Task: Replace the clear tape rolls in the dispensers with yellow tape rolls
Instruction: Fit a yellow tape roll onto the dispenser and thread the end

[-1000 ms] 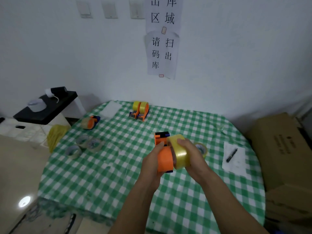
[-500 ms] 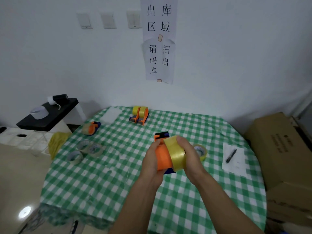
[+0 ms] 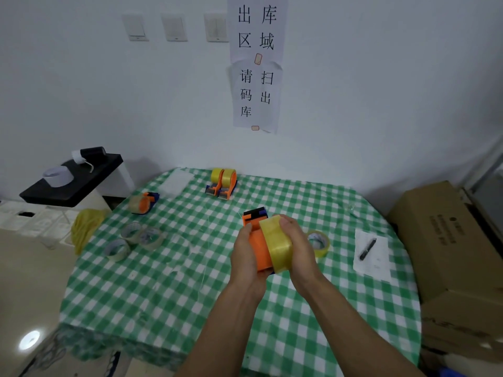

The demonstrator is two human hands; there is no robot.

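A round table under a green-and-white checked cloth [image 3: 163, 281] is filling the middle of the view, and a large brown cardboard box [image 3: 446, 235] is standing just beside its right edge, its dark print too blurred to read. Two white paper sheets are hanging on the wall behind: the upper sheet [image 3: 257, 28] is showing 出库区域 and the lower sheet [image 3: 255, 96] 请扫码出库. Above the table's centre, the left hand [image 3: 246, 257] is curling its fingers round an orange plastic tape dispenser [image 3: 260, 248], while the right hand [image 3: 299, 246] is wrapping over a translucent yellow tape roll [image 3: 277, 246] that is pressing against the dispenser's right side, between the two palms. A pair of orange dispensers carrying yellow rolls [image 3: 223, 183] is standing at the far edge, and another orange dispenser with a clear roll [image 3: 143, 204] is lying at the far left. Three loose clear tape rolls [image 3: 136, 238] are clustering near the left edge. A spare yellow roll [image 3: 318, 242] is lying flat just right of the right hand, and a black pen [image 3: 367, 248] is resting on a white slip of paper [image 3: 375, 265].
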